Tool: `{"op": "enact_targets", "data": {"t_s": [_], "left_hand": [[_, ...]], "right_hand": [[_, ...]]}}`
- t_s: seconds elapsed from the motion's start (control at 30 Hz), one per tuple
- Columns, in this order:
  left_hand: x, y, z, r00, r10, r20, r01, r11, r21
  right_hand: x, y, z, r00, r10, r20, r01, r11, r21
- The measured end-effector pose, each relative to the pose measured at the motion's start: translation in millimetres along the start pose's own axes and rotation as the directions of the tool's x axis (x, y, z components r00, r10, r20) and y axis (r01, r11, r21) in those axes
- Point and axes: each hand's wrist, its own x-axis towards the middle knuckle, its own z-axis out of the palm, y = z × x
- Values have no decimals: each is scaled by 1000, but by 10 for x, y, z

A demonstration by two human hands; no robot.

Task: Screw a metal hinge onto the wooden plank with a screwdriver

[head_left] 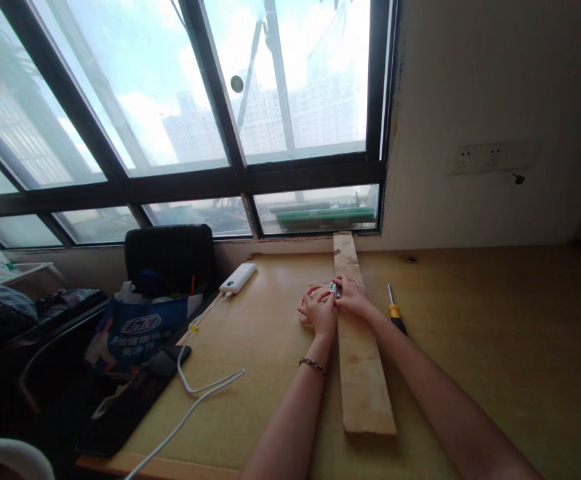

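Note:
A long, flat wooden board (363,373) runs lengthwise over the table. Around its upper half, both hands meet at a small shiny piece (336,289) with light and dark parts, perhaps metal; its exact kind is too small to tell. My left hand (319,308) is at the board's left side, fingers curled and closed, tips at the piece. From the right, my right hand (351,297) rests over the board with its fingers closed on the same piece. Fingers hide part of it. Right of the board lies a screwdriver (395,311) with a yellow and black handle.
A white power bank (239,279) with a white cable (185,373) lies on the table's left side. Beyond the table's left edge stand a black chair (169,257) and a blue bag (137,333). The window (243,175) and wall (470,213) bound the far side.

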Motion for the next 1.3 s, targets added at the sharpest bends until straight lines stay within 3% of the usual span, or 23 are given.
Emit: {"op": "enact_targets", "data": {"t_s": [0.23,0.8,1.3], "left_hand": [[-21,-13,14,999,39,-36,-37,998,47],[-25,-16,0,982,169,-80,-170,985,-10],[17,-53,17,991,130,-16,-131,990,-55]], "right_hand": [[4,19,21,1000,-6,-16,6,1000,2],[5,34,33,1000,-21,-14,21,1000,16],[4,13,18,1000,-1,-12,1,1000,22]]}}
